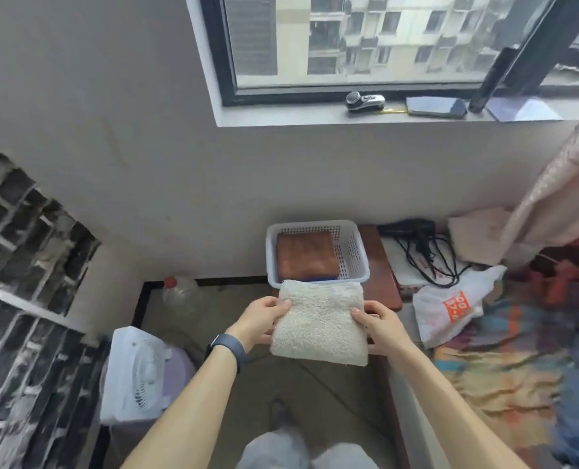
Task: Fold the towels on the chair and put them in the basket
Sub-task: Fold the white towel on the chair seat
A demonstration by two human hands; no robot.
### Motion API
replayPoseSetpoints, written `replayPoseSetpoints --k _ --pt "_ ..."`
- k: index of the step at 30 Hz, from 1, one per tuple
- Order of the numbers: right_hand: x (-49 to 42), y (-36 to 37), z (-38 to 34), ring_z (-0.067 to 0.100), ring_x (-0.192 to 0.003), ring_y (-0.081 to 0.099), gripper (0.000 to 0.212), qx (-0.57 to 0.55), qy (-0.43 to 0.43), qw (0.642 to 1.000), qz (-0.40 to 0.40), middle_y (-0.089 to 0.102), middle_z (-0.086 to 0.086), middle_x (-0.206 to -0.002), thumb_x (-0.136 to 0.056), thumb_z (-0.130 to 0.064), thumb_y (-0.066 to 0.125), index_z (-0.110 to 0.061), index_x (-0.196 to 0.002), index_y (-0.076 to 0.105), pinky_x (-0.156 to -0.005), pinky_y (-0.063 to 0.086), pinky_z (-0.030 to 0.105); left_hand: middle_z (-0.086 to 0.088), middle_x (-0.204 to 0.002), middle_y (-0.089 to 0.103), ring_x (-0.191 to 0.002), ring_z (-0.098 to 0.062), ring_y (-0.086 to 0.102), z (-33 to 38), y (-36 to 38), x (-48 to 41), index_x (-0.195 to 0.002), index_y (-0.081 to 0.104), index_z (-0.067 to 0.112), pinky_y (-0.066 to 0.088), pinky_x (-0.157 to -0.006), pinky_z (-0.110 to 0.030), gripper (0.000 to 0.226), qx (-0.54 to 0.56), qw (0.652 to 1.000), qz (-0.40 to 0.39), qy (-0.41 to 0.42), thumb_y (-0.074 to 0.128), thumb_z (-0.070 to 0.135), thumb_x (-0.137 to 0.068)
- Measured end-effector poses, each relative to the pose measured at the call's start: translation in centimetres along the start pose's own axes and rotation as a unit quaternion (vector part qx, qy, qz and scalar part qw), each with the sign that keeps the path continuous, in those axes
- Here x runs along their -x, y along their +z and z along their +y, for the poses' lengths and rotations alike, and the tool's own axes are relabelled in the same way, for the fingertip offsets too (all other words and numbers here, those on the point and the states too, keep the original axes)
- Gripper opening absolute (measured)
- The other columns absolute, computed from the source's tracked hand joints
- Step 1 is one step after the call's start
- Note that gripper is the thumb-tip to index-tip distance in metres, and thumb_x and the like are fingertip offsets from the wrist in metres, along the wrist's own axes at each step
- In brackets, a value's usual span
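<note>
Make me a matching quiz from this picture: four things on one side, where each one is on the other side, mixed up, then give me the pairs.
Things
1. cream towel
2. brown towel
3. phone
4. white fan

Places
A. on the windowsill
B. held between the left hand and right hand
C. low on the left of the view
D. inside the basket

Pairs: 1-B, 2-D, 3-A, 4-C

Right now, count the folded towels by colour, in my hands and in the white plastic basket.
Cream fluffy folded towel, held by left hand and right hand: 1
Brown folded towel in white plastic basket: 1
Blue towel under it, only an edge showing: 1
Total: 3
</note>
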State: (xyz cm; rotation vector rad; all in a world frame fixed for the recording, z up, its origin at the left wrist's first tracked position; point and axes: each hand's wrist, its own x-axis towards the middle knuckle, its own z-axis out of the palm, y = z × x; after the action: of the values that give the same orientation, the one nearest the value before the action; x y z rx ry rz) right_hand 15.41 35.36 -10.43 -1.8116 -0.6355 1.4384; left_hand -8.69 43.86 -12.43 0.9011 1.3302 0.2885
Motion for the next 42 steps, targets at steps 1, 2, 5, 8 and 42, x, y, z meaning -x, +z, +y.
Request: replayPoseSetpoints --k 1,2,5,8,42 --pt "-1.4 0.0 -0.5 0.018 -0.097 0.071 0.018 0.005 0.010 1.000 0.002 0.072 0.005 -0.109 -0.097 -0.025 0.066 -0.018 -0.113 0.066 -0.065 0.060 0.035 -0.003 -0.101 0.071 -0.080 -0.019 0.066 0.6 -0.3 -1.4 -0.116 0.064 0.018 0.055 -0.066 -0.029 0.030 0.000 1.000 -0.001 -0.010 0.062 0.039 -0.095" --pt "-2.6 0.1 -0.8 0.019 -0.098 0.071 0.018 0.010 0.023 1.000 0.004 0.071 0.005 -0.110 -0.097 -0.025 0.066 -0.019 -0.113 0.066 -0.067 0.060 0.036 -0.005 -0.104 0.071 -0.081 -0.020 0.067 1.1 -0.4 -2.6 -0.116 0.064 0.018 0.056 -0.067 -0.030 0.029 0.001 1.000 -0.001 -0.022 0.061 0.039 -0.096" --pt "-6.8 0.1 -1.6 0.019 -0.101 0.069 0.017 0.032 0.048 0.998 0.003 0.070 0.003 -0.112 -0.097 -0.025 0.065 -0.020 -0.113 0.065 -0.076 0.062 0.041 -0.004 -0.102 0.072 -0.080 -0.018 0.067 2.6 -0.3 -5.8 -0.115 0.063 0.017 0.054 -0.065 -0.029 0.027 0.003 0.999 0.001 -0.048 0.059 0.036 -0.097" --pt "-11.3 0.0 -2.3 0.018 -0.102 0.069 0.015 0.048 0.071 0.996 0.001 0.070 0.001 -0.113 -0.097 -0.025 0.063 -0.021 -0.112 0.065 -0.080 0.062 0.044 -0.002 -0.106 0.072 -0.087 -0.019 0.069 3.9 -0.1 -9.3 -0.110 0.063 0.022 0.056 -0.072 -0.032 0.019 0.012 0.997 0.005 -0.076 0.058 0.036 -0.098" --pt "-32.1 2.3 -3.3 0.011 -0.121 0.055 0.041 0.232 -0.078 0.966 0.088 0.059 -0.006 -0.132 -0.101 -0.045 0.052 -0.025 -0.137 0.056 -0.098 0.046 0.027 0.004 -0.135 0.045 -0.123 -0.015 0.048 6.9 1.1 -26.4 -0.143 0.044 0.037 0.046 -0.100 -0.037 0.048 -0.223 0.921 0.315 0.047 0.053 0.041 -0.097"
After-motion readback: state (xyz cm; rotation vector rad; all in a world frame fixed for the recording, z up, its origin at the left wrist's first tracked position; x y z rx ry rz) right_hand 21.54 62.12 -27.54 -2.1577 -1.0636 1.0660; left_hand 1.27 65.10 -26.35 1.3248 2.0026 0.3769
